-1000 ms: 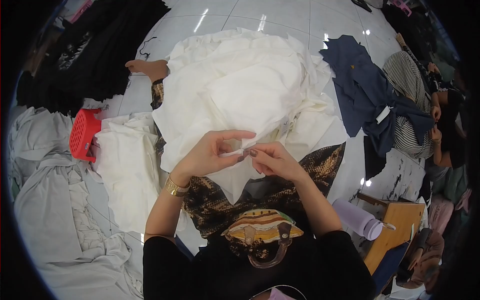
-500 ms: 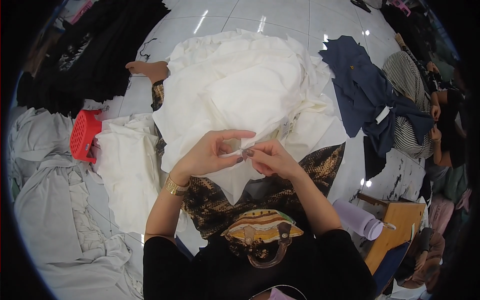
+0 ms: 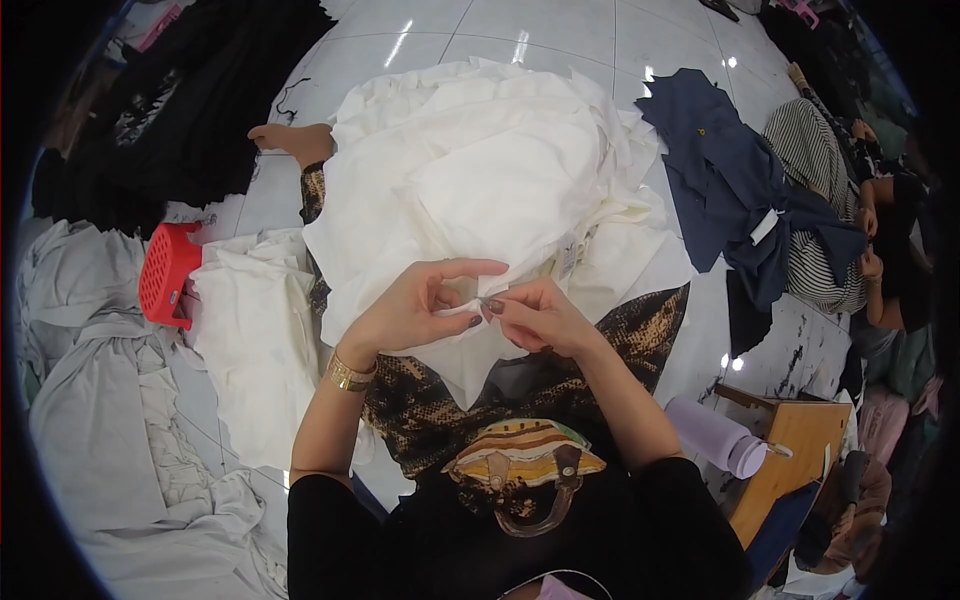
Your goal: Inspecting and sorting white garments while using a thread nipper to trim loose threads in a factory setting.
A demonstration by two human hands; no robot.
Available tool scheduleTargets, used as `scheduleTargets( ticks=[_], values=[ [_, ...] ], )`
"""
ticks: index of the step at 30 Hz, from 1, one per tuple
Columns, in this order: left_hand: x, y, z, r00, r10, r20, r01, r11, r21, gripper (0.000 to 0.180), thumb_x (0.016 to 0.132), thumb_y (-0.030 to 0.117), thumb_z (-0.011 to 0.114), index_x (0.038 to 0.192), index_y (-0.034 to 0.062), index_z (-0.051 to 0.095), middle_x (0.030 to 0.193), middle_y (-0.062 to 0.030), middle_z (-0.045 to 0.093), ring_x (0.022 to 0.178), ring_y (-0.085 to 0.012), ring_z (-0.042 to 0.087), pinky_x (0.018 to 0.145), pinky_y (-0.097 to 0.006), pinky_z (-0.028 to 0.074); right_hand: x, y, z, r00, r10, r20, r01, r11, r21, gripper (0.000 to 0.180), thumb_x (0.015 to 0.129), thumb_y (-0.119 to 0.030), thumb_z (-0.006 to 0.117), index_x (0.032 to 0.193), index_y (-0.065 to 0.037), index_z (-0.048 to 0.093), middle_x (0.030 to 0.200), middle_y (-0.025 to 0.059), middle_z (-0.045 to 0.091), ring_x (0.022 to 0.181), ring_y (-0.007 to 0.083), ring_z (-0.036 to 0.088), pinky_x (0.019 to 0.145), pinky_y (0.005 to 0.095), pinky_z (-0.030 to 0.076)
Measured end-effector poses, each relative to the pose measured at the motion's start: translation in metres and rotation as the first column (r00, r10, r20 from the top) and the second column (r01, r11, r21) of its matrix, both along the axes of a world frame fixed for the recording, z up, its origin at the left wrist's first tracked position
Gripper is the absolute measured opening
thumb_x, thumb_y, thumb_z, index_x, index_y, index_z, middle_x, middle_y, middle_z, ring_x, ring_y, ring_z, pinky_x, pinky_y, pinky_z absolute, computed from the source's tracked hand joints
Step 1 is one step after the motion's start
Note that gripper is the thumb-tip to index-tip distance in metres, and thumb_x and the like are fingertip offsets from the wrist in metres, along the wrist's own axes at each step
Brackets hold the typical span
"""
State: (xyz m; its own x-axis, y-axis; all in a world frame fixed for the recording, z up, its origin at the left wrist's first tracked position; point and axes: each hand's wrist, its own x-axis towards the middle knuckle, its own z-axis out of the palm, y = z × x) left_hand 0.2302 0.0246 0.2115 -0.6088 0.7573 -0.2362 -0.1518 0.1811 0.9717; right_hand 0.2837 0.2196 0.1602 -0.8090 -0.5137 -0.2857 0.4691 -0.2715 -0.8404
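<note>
A large heap of white cloth (image 3: 490, 170) covers my lap, its layers frilled along the far edge. My left hand (image 3: 415, 305), with a gold watch at the wrist, grips a fold of this cloth between thumb and fingers, the index finger stretched above it. Close against it, my right hand (image 3: 540, 315) is closed in a pinch at the same fold. A tiny greyish thing shows between the fingertips, too small to name. One corner of the cloth hangs down below both hands, over my patterned brown-and-black trousers (image 3: 640, 335).
To the left stand a red plastic stool (image 3: 170, 275) and a white cloth stack (image 3: 255, 340), with grey cloth (image 3: 90, 400) beyond. Black cloth (image 3: 190, 100) lies far left, navy garments (image 3: 720, 180) right. A lilac bottle (image 3: 715, 437) is beside a wooden box (image 3: 795, 455). Other people sit at right.
Almost nothing differs. Both hands keep their pinch on the white cloth at the same place, and the view has shifted very slightly.
</note>
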Motion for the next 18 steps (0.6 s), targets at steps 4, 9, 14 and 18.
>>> scheduleTargets(
  ticks=[4,9,14,18],
  values=[
    [-0.0018,-0.0006,0.0005,0.999,-0.046,-0.007,0.045,0.999,-0.027,0.052,0.074,-0.006,0.056,0.124,-0.0003,0.046,0.080,-0.0001,0.062,0.058,0.0021,0.047,0.049,-0.013,0.037,-0.0007,-0.0021,-0.0012,0.998,0.007,0.066,-0.002,0.997,-0.077,0.022,0.088,-0.019,0.052,0.078,-0.002,0.060,0.050,-0.0014,0.048,0.035,0.0022,0.032,0.032,0.0178,0.021],
    [-0.0027,-0.0011,0.0013,0.998,-0.056,-0.001,0.056,0.998,-0.018,0.053,0.073,-0.007,0.056,0.124,-0.0004,0.045,0.090,-0.0025,0.062,0.059,0.0018,0.048,0.049,-0.012,0.038,0.0006,-0.0047,-0.0019,0.998,-0.010,0.058,0.014,0.997,-0.073,0.021,0.088,-0.018,0.052,0.079,0.000,0.059,0.050,-0.0002,0.048,0.034,0.0028,0.032,0.031,0.0185,0.021],
    [-0.0019,0.0006,0.0061,0.999,-0.032,-0.008,0.032,0.999,-0.001,0.053,0.074,-0.005,0.055,0.126,0.0059,0.046,0.078,0.0033,0.058,0.060,0.0009,0.044,0.054,-0.015,0.038,0.0000,-0.0047,-0.0003,0.995,0.004,0.105,0.010,0.991,-0.137,0.027,0.088,-0.023,0.050,0.080,0.002,0.057,0.049,0.0018,0.046,0.032,0.0044,0.032,0.032,0.0188,0.024],
    [-0.0021,-0.0010,0.0024,0.999,-0.041,-0.012,0.041,0.999,-0.001,0.054,0.074,-0.005,0.055,0.126,0.0061,0.046,0.081,0.0029,0.058,0.061,0.0007,0.045,0.054,-0.015,0.039,0.0005,-0.0058,-0.0035,0.993,-0.003,0.117,0.023,0.986,-0.164,0.021,0.087,-0.018,0.051,0.080,0.001,0.058,0.050,0.0002,0.047,0.032,0.0030,0.030,0.031,0.0191,0.020]
  ],
)
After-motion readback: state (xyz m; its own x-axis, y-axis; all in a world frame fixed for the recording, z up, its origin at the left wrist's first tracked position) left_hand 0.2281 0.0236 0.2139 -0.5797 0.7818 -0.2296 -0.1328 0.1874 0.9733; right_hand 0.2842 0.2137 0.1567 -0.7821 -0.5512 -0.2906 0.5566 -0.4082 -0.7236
